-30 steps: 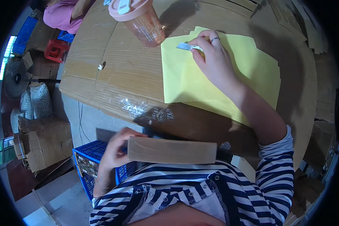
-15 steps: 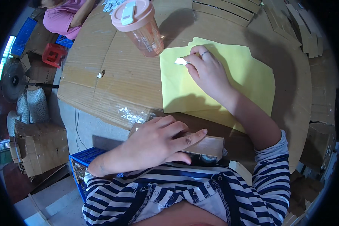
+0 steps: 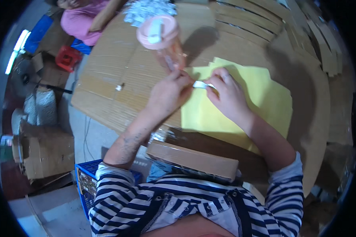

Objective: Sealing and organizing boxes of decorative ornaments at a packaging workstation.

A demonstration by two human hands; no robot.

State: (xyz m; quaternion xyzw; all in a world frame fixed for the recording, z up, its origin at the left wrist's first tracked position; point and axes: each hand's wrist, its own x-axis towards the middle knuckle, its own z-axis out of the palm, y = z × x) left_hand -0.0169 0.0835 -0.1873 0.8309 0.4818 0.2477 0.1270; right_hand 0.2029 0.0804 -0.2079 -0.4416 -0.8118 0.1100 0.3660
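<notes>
Between my hands is a small white strip [image 3: 200,84], held just over the yellow sheets. My left hand [image 3: 169,94] pinches its left end, with the fingertips close together near the foot of the cup. On the other end, my right hand [image 3: 230,94] closes thumb and fingers; a ring shows on one finger. Beneath lie several overlapping yellow sheets [image 3: 261,91], fanned out on the cardboard-covered table. What the strip is made of is too blurred to tell.
A clear cup with a pink lid [image 3: 159,32] stands just beyond my left hand. Behind it is a heap of small white-blue pieces [image 3: 148,12]. A cardboard box [image 3: 194,158] sits at the table's near edge. Cardboard strips [image 3: 249,19] lie far right; a person in pink [image 3: 83,19] sits far left.
My left hand has left the cardboard box and moved up to the white strip, taking its left end. My right hand keeps hold of it. The view has shifted slightly.
</notes>
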